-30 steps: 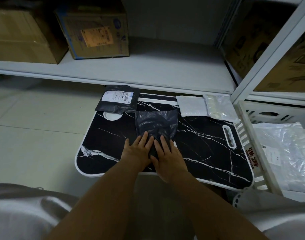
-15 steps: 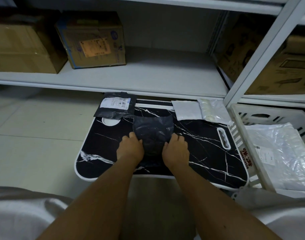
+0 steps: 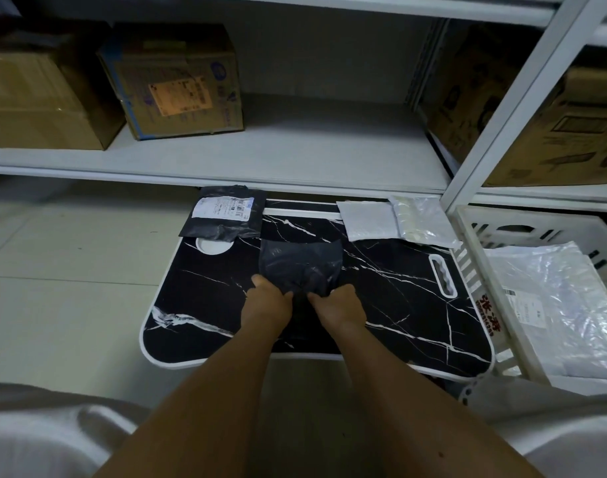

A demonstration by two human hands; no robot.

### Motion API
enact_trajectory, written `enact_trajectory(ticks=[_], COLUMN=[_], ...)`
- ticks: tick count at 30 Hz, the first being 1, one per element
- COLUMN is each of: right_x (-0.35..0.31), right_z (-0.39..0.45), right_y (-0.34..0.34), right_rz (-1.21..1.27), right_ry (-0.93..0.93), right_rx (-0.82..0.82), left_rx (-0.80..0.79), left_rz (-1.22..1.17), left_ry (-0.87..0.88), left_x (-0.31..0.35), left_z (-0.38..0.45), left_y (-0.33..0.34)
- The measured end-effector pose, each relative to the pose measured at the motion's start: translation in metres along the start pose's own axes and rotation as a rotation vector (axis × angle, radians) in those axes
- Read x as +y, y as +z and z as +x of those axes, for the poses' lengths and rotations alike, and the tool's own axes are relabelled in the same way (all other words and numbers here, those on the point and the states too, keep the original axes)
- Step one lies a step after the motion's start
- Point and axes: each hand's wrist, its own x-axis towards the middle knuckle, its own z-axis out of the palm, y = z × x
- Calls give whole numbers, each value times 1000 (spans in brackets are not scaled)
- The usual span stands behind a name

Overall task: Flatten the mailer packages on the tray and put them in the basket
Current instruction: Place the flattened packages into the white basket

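A dark grey mailer (image 3: 300, 265) lies crumpled in the middle of the black marble-patterned tray (image 3: 205, 305). My left hand (image 3: 267, 307) and my right hand (image 3: 336, 307) both pinch its near edge, fingers curled into the plastic. Another black mailer with a white label (image 3: 224, 215) hangs over the tray's far left corner. A white padded mailer (image 3: 367, 220) and a clear plastic mailer (image 3: 422, 220) lie at the far right. The white slatted basket (image 3: 474, 236) stands to the right of the tray and holds a clear plastic package (image 3: 553, 305).
The tray sits on a tiled floor (image 3: 64, 270) in front of a low white shelf (image 3: 295, 153). Cardboard boxes (image 3: 174, 81) stand on the shelf at the left, with more at the right behind a white upright post (image 3: 509, 108).
My hands went from pressing flat on the dark mailer, to its two sides, and now pinch its near edge close together. The mailer is more bunched than before.
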Motion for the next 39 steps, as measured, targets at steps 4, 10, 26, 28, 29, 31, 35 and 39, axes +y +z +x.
enact_trajectory(ticks=[4, 10, 26, 28, 29, 31, 35, 39], right_x=[-3, -14, -34, -30, -28, -17, 18, 67], right_z=[-7, -22, -44, -40, -38, -33, -20, -5], right_y=[-9, -21, -167, -196, -208, -234, -276, -308], right_rz=[-21, -57, -128, -114, -107, -75, -23, 5], right_ry=[-41, -94, -261, -234, -224, -198, -115, -3], right_rx=[-56, -25, 230, 272, 290, 335, 418, 457], left_rx=[-28, -9, 65, 73, 73, 65, 19, -82], left_rz=[62, 140, 152, 170, 172, 184, 233, 270], left_ry=[22, 93, 361, 414, 436, 489, 560, 640], left_x=[1, 14, 125, 152, 163, 188, 227, 256], left_z=[-6, -25, -104, -114, -117, -125, -139, -145], left_y=[-7, -22, -53, -46, -42, -30, 6, 54])
